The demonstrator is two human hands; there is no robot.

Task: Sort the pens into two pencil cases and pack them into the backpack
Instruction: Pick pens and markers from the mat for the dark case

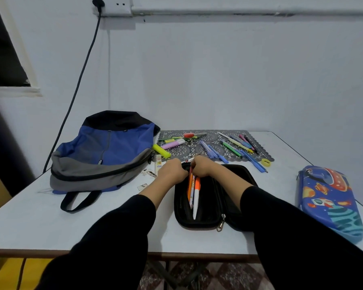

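Pens (pixel 195 191) slot into the black case (pixel 210 206) because our left hand (pixel 173 169) grips its far rim open while our right hand (pixel 202 166) pinches their tops.

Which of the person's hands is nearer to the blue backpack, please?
Left. The left hand is at the black pencil case's far end, towards the blue backpack; the right hand sits beside it, farther away.
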